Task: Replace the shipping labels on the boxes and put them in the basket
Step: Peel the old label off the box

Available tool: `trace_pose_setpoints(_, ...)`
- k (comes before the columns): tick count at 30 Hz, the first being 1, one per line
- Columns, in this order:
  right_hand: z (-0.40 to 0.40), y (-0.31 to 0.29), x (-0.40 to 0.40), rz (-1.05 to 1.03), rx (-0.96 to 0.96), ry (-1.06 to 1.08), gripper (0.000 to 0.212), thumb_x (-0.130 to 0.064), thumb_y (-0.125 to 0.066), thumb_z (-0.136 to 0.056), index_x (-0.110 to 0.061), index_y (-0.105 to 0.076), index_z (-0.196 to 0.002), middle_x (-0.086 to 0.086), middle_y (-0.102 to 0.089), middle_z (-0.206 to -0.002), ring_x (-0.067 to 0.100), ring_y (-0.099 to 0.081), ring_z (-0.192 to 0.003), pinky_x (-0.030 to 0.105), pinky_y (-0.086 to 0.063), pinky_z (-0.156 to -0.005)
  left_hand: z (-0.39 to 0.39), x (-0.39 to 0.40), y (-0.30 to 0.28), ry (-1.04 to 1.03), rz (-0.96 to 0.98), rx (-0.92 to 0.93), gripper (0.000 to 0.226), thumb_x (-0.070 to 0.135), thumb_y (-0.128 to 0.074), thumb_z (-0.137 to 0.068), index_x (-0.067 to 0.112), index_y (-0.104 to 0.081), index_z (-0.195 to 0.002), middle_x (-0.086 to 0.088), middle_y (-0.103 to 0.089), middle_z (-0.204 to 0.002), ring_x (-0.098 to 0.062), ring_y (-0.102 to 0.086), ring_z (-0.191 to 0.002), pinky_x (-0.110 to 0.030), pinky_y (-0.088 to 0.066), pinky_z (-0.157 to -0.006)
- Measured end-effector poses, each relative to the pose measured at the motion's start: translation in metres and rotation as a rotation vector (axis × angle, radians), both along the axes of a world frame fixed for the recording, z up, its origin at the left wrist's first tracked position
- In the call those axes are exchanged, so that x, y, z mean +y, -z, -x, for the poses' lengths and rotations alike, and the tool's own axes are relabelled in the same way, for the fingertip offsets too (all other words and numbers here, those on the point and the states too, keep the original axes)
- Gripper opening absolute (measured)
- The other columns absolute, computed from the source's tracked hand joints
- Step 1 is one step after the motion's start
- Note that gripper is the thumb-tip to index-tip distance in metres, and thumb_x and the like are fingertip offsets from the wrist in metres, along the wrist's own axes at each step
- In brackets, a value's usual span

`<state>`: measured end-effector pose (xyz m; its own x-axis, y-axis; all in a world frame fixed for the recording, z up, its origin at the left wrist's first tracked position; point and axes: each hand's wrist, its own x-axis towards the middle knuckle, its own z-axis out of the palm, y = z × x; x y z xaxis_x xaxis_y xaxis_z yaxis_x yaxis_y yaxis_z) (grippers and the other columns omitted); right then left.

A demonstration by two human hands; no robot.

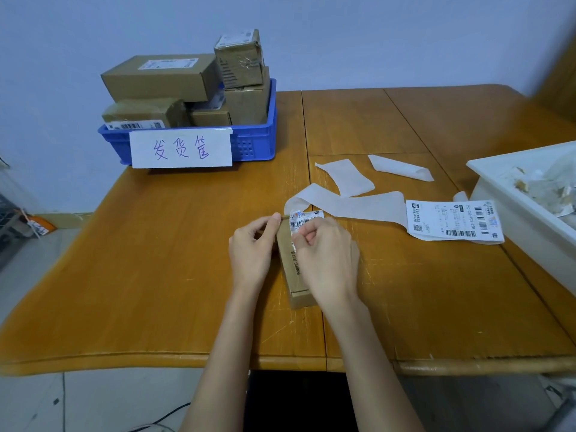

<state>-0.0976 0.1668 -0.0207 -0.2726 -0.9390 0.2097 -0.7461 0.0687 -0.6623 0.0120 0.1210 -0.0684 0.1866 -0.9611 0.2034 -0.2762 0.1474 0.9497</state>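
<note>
A small brown cardboard box [293,277] lies on the wooden table [156,260] in front of me. My left hand [254,249] grips its far left corner. My right hand [327,257] rests over the box and pinches the torn white barcode label [304,219] at the box's far end, partly lifted. A fresh shipping label [452,222] on a long strip of backing paper [352,205] lies to the right. The blue basket [255,141], filled with several brown boxes, stands at the back left with a handwritten white sign [182,149] on its front.
Two loose pieces of white backing paper [346,177] [400,168] lie behind the box. A white bin [511,194] with paper scraps sits at the table's right edge. The table's left part between me and the basket is bare wood.
</note>
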Motion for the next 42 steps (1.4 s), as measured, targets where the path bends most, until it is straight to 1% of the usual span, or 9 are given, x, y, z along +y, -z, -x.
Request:
trace_pose_setpoints(9, 0.013, 0.001, -0.001, 0.009, -0.150, -0.089, 0.012, -0.027, -0.063, -0.091, -0.029, -0.059, -0.081, -0.007, -0.062, -0.089, 0.006, -0.055, -0.074, 0.025, -0.048, -0.072, 0.001, 0.002, -0.002, -0.001, -0.012, 0.013, 0.024, 0.029, -0.061, -0.098, 0.024, -0.075, -0.079, 0.019, -0.057, -0.050, 0.001, -0.048, -0.051, -0.034, -0.043, -0.061)
trace_pose_setpoints(12, 0.012, -0.001, 0.001, -0.008, -0.112, -0.150, 0.012, -0.031, -0.054, -0.097, -0.030, -0.056, -0.086, -0.013, -0.056, -0.091, 0.000, -0.051, -0.071, 0.016, -0.039, -0.063, 0.000, 0.001, -0.001, 0.002, -0.019, 0.019, 0.025, 0.030, -0.061, -0.098, 0.023, -0.074, -0.077, 0.018, -0.056, -0.050, 0.001, -0.047, -0.051, -0.032, -0.043, -0.061)
trace_pose_setpoints(15, 0.013, -0.003, 0.002, -0.034, -0.375, -0.151, 0.027, -0.033, -0.039, -0.102, -0.020, -0.062, -0.097, -0.010, -0.056, -0.091, 0.004, -0.053, -0.078, 0.022, -0.040, -0.066, 0.001, 0.000, 0.001, 0.003, -0.019, 0.029, 0.025, 0.031, -0.062, -0.097, 0.017, -0.078, -0.083, 0.018, -0.059, -0.054, 0.003, -0.048, -0.053, -0.029, -0.042, -0.063)
trace_pose_setpoints(19, 0.026, -0.005, 0.009, 0.059, -0.658, -0.200, 0.009, -0.019, -0.056, -0.096, -0.021, -0.062, -0.090, -0.007, -0.060, -0.085, 0.000, -0.056, -0.076, 0.014, -0.046, -0.069, 0.000, -0.001, 0.001, -0.003, -0.012, 0.012, 0.022, 0.033, -0.062, -0.098, 0.022, -0.080, -0.092, 0.019, -0.065, -0.061, 0.004, -0.051, -0.055, -0.036, -0.049, -0.065)
trace_pose_setpoints(23, 0.040, 0.003, 0.015, 0.067, -0.536, -0.366, 0.016, -0.021, -0.076, -0.080, -0.024, -0.061, -0.087, -0.007, -0.057, -0.093, 0.007, -0.055, -0.089, 0.019, -0.048, -0.077, 0.001, 0.001, -0.003, 0.048, -0.029, -0.068, 0.041, 0.041, -0.054, -0.100, 0.039, -0.066, -0.061, 0.016, -0.055, -0.052, -0.004, -0.045, -0.055, -0.034, -0.042, -0.063)
trace_pose_setpoints(26, 0.051, 0.003, 0.019, -0.059, -0.403, -0.504, 0.029, -0.038, -0.081, -0.067, -0.028, -0.058, -0.082, -0.010, -0.051, -0.103, 0.007, -0.051, -0.104, 0.026, -0.049, -0.083, 0.001, 0.002, -0.005, 0.056, -0.061, -0.065, 0.021, 0.049, -0.052, -0.092, 0.045, -0.070, -0.082, 0.021, -0.067, -0.071, -0.005, -0.061, -0.073, -0.039, -0.054, -0.078)
trace_pose_setpoints(29, 0.057, 0.000, 0.020, -0.138, -0.284, -0.593, 0.031, -0.030, -0.087, -0.068, -0.027, -0.059, -0.081, -0.015, -0.048, -0.112, -0.004, -0.044, -0.115, 0.021, -0.046, -0.089, 0.001, 0.003, -0.006, 0.056, -0.074, -0.058, 0.029, 0.048, -0.057, -0.079, 0.034, -0.072, -0.100, 0.022, -0.073, -0.089, 0.001, -0.066, -0.085, -0.042, -0.054, -0.087)
trace_pose_setpoints(33, 0.056, 0.003, 0.014, -0.044, -0.343, -0.509, 0.013, -0.017, -0.074, -0.084, -0.021, -0.066, -0.074, -0.015, -0.060, -0.108, -0.011, -0.050, -0.106, 0.003, -0.038, -0.081, 0.000, 0.003, -0.005, 0.059, -0.056, -0.016, 0.035, 0.054, -0.062, -0.074, 0.028, -0.074, -0.094, 0.016, -0.074, -0.090, -0.004, -0.067, -0.086, -0.046, -0.055, -0.085)
trace_pose_setpoints(42, 0.027, 0.017, 0.007, 0.108, -0.267, -0.298, 0.009, -0.022, -0.066, -0.090, -0.017, -0.070, -0.084, -0.011, -0.061, -0.098, 0.004, -0.058, -0.092, 0.022, -0.050, -0.074, 0.000, 0.003, -0.005, 0.089, -0.030, -0.013, 0.015, 0.034, -0.066, -0.091, 0.025, -0.075, -0.098, 0.014, -0.075, -0.093, -0.010, -0.069, -0.091, -0.046, -0.055, -0.086)
